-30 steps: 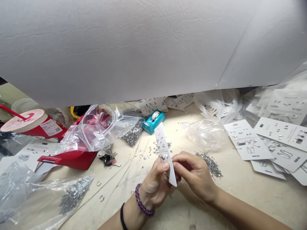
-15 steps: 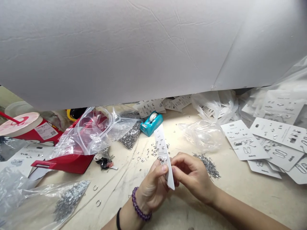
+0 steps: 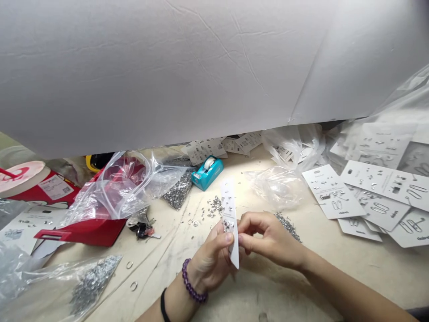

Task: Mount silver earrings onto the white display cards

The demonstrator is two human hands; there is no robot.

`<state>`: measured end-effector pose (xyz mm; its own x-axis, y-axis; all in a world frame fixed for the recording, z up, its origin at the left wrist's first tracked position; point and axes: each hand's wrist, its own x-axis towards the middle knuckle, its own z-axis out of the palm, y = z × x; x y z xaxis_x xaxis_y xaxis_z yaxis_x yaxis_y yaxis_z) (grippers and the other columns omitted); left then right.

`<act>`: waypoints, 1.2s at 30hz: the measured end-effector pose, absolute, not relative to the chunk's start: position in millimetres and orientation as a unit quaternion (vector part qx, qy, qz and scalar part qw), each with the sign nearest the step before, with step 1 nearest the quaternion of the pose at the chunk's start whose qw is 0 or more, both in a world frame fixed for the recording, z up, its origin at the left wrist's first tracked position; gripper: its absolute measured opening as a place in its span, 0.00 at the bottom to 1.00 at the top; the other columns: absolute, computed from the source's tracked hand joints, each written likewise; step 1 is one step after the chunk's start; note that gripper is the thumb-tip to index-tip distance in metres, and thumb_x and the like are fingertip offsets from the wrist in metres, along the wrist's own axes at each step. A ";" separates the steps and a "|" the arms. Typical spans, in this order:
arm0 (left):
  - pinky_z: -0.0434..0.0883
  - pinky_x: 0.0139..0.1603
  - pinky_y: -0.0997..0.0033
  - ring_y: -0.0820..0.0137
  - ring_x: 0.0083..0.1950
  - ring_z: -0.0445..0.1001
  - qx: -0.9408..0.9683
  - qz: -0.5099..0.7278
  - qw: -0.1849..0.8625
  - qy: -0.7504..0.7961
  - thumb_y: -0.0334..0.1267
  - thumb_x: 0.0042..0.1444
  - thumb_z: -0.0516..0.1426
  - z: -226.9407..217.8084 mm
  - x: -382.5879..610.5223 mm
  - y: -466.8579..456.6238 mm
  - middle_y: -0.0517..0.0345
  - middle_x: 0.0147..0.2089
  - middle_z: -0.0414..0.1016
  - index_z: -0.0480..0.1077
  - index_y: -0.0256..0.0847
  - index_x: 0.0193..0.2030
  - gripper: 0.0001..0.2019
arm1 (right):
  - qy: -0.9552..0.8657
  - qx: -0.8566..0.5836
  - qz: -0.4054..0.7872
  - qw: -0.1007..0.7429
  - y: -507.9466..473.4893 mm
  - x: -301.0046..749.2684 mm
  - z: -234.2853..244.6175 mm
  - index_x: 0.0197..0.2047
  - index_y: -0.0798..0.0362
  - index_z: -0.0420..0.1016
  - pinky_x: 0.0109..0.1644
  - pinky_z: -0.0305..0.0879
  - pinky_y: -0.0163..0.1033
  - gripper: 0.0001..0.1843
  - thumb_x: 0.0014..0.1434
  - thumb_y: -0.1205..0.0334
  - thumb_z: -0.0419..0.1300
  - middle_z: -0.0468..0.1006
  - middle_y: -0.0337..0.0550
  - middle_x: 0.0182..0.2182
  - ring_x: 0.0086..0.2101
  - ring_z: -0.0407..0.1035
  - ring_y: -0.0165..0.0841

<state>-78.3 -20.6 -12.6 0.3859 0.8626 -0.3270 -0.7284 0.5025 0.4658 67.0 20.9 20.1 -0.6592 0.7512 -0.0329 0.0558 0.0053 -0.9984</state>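
A white earring card, with small silver pieces on its front, stands nearly edge-on in front of me. My left hand grips its lower part, thumb on the front face and fingers behind. At the card's back, my right hand has thumb and index finger pinched together; whatever lies between those fingertips is hidden. Just beyond the card lies a loose scatter of tiny silver pieces. A heap of thin silver pieces sits behind my right hand.
Filled earring cards overlap on the right. A teal tape dispenser stands behind the card. To the left are a red pouch, clear bags of metal parts and a red cup. A large white board spans the top.
The card has turned a little more edge-on in my left hand. My right hand stays pinched at its back. The whole view has shifted slightly.
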 end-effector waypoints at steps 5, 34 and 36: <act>0.57 0.17 0.88 0.85 0.22 0.56 0.059 0.490 0.838 0.234 0.32 0.36 0.66 -9.6 -83.4 -20.0 0.65 0.31 0.60 0.64 0.39 0.36 0.19 | -0.812 -0.332 0.461 0.133 51.4 116.2 39.5 0.26 0.53 0.72 0.25 0.60 0.32 0.12 0.57 0.59 0.53 0.72 0.38 0.23 0.22 0.64 0.27; 0.61 0.21 0.92 0.87 0.25 0.62 -0.031 0.503 0.848 0.166 0.27 0.39 0.64 -5.1 -79.8 -3.6 0.65 0.30 0.60 0.61 0.39 0.37 0.20 | -0.745 -0.645 0.122 0.116 100.4 121.8 5.0 0.34 0.54 0.71 0.26 0.53 0.34 0.15 0.60 0.62 0.44 0.77 0.44 0.31 0.28 0.68 0.33; 0.63 0.22 0.90 0.85 0.25 0.63 -0.034 0.500 0.852 0.150 0.26 0.41 0.63 2.8 -78.6 -1.0 0.65 0.30 0.62 0.61 0.38 0.37 0.18 | -0.749 -0.639 0.122 0.125 98.1 121.9 6.1 0.35 0.54 0.72 0.27 0.54 0.34 0.14 0.59 0.64 0.45 0.77 0.44 0.32 0.29 0.68 0.33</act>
<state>-78.6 -1.0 2.8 0.4556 0.8418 -0.2895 -0.8624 0.4980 0.0911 121.9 98.1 6.1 -0.1523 0.9878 0.0311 0.9270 0.1537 -0.3420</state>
